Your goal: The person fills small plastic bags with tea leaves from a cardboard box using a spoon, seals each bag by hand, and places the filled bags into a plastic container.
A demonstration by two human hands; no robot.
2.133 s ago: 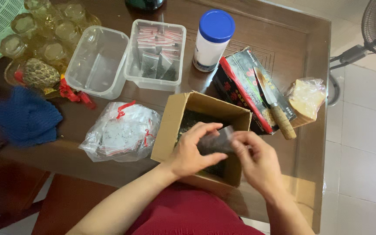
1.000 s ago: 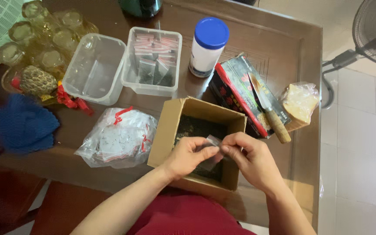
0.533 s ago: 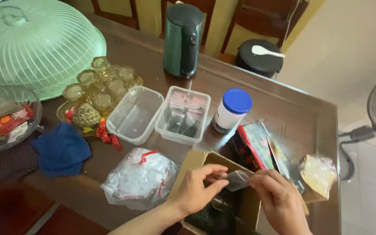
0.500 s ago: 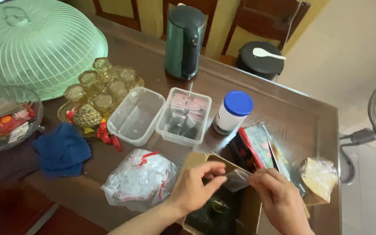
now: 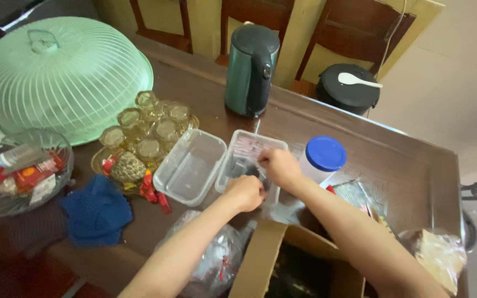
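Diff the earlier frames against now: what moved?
Both hands, left hand and right hand, left the cardboard box and reached forward into the packet-filled plastic tub. Whether they hold the small packet is hidden. Empty tub, blue-lidded jar, kettle unmoved.

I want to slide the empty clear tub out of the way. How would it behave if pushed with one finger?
The empty tub looks like thin clear plastic with nothing inside, so it is probably very light and would skid easily on the smooth table. Its thin walls may flex if squeezed. Low and wide, it seems unlikely to tip.
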